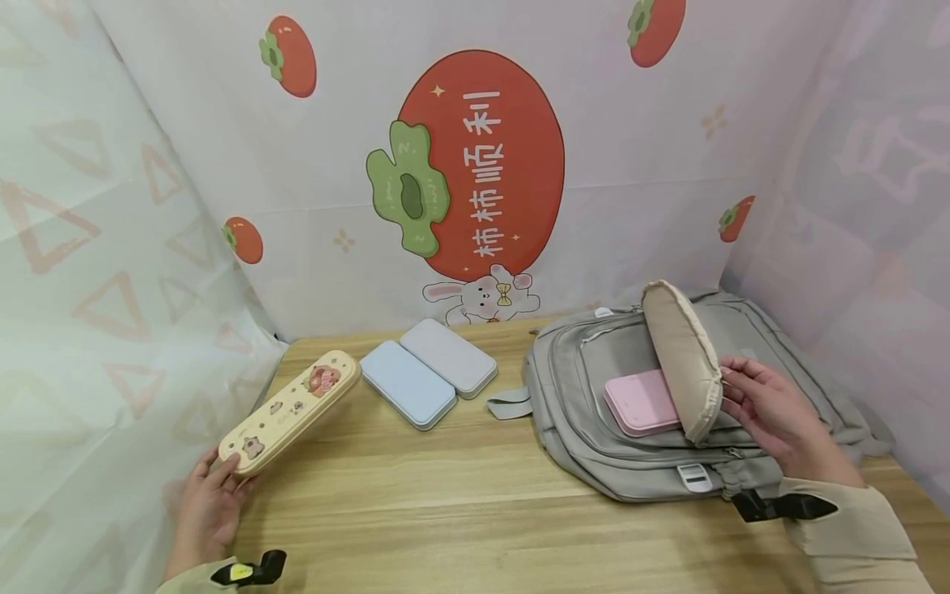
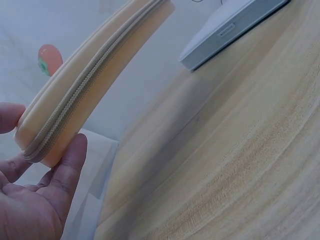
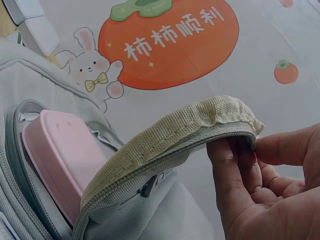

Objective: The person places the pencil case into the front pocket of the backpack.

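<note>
My left hand (image 1: 211, 503) grips one end of a cream zippered pencil case (image 1: 293, 411) printed with small cartoon figures. The case is tilted and held above the table; its zipper side shows in the left wrist view, thumb on one face and fingers on the other. At the right, my right hand (image 1: 772, 404) pinches the edge of the beige-lined pocket flap (image 1: 679, 363) of a grey backpack (image 1: 594, 346) and holds it raised. Inside the unzipped pocket lies a pink case (image 1: 641, 402), partly covered by the flap.
A light blue case (image 1: 408, 384) and a pale grey case (image 1: 449, 356) lie side by side at the table's back. The backpack lies flat on the wooden table (image 1: 445, 511), a strap (image 1: 510, 403) sticking out leftward. Printed cloth (image 1: 334, 165) hangs behind and on both sides.
</note>
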Demonstrator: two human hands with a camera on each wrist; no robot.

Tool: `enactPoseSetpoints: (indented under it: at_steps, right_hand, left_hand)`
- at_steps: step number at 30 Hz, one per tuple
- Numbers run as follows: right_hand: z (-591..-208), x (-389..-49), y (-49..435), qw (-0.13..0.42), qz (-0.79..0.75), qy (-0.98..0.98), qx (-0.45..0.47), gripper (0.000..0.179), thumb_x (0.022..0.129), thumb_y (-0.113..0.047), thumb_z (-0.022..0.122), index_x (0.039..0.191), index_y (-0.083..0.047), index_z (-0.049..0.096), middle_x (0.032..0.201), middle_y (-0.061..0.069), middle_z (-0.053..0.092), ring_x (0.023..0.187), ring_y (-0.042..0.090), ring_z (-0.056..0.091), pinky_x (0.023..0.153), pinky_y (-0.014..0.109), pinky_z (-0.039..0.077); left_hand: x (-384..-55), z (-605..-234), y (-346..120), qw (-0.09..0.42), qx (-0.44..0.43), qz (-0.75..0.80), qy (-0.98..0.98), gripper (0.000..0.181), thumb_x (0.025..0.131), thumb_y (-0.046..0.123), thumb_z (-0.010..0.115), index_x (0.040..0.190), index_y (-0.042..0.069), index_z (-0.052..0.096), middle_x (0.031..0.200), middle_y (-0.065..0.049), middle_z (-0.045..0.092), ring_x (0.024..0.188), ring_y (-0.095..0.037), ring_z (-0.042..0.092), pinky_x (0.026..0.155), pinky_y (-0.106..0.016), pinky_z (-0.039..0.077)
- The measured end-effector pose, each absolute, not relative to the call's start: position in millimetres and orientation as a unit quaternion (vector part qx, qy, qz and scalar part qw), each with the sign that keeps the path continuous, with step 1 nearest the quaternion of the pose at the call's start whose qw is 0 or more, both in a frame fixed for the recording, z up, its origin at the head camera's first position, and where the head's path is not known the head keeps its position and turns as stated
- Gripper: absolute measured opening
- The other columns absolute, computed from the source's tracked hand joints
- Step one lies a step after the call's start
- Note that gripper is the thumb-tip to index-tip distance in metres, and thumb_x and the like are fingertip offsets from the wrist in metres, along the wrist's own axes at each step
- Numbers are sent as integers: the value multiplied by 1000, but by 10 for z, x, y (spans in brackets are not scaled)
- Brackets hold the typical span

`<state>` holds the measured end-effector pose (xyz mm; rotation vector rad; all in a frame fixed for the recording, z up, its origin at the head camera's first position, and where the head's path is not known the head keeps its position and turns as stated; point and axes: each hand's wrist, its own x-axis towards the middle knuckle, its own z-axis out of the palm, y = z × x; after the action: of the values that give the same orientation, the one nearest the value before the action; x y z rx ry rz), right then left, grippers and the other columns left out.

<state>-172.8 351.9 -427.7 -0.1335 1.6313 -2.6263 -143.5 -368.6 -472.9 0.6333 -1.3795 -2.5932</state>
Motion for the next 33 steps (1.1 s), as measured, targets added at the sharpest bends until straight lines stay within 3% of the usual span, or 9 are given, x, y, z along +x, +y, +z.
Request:
enactPoseSetpoints:
  at_steps: [8,26,33]
  right_hand:
    - [-4281,-1731,3515,20,-855,518,-39,27,109,2,43,104,-9,66,96,3,68,86,13,68,72,25,58]
    - [-4292,-1724,3516,13,-846,532,-37,26,109,1,45,103,-11,68,96,2,68,85,12,67,72,24,58]
    - [-4281,-1729,3496,12,-840,542,-33,26,109,1,44,103,-11,66,97,1,67,86,12,67,72,24,58]
  left_hand:
    - [-1451,-4755,-3638,69,159,-870,-462,31,107,5,53,131,21,41,98,7,72,89,-8,70,73,-29,60]
    - [-1613,-4685,-3467,50,161,-832,-529,28,107,12,57,129,23,43,99,13,71,90,-5,69,75,-25,58]
    - [-1660,-4645,-3371,54,129,-835,-532,27,107,9,55,128,22,46,101,10,69,87,-7,70,75,-26,59]
